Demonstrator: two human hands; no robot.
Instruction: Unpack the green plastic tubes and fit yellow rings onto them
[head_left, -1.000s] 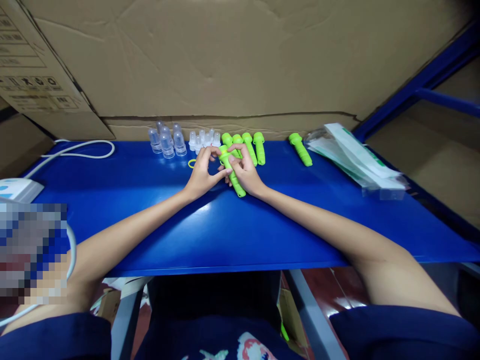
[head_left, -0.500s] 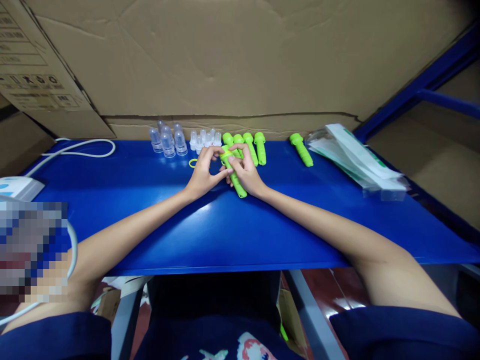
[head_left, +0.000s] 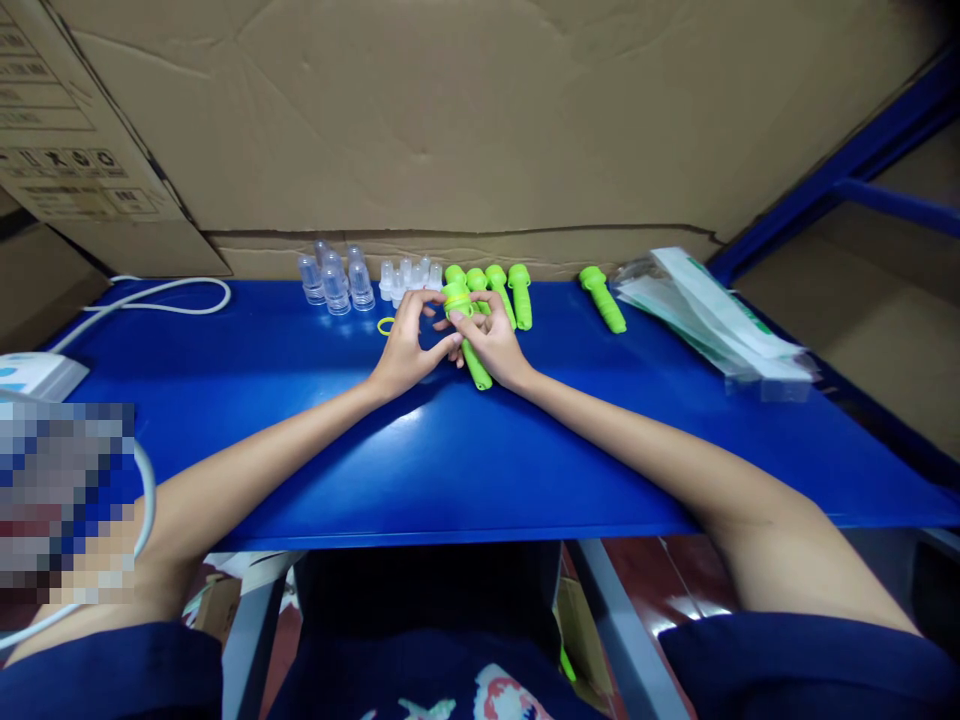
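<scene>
Between my hands, over the blue table, is a lime-green ridged piece [head_left: 478, 370] shaped like a small torch, with a wider head at its far end. A yellow ring circles the piece just below the head. My right hand [head_left: 499, 345] grips the body, thumb lying on top near the ring. From the other side my left hand [head_left: 409, 345] closes its fingers on the head, and its thumb reaches toward the body; some fingertips are hidden. A loose yellow ring [head_left: 386, 326] lies on the table left of my left hand.
Several similar green pieces [head_left: 523, 300] lie behind my hands, and one more green piece [head_left: 602, 298] to the right. Clear plastic caps [head_left: 335, 285] and smaller white-based caps [head_left: 405, 275] stand at the back left. Plastic bags [head_left: 720, 310] lie right; a white cable [head_left: 172, 308] left.
The green piece has tilted slightly, so its head with the ring shows more between my fingers. My hands have barely shifted.
</scene>
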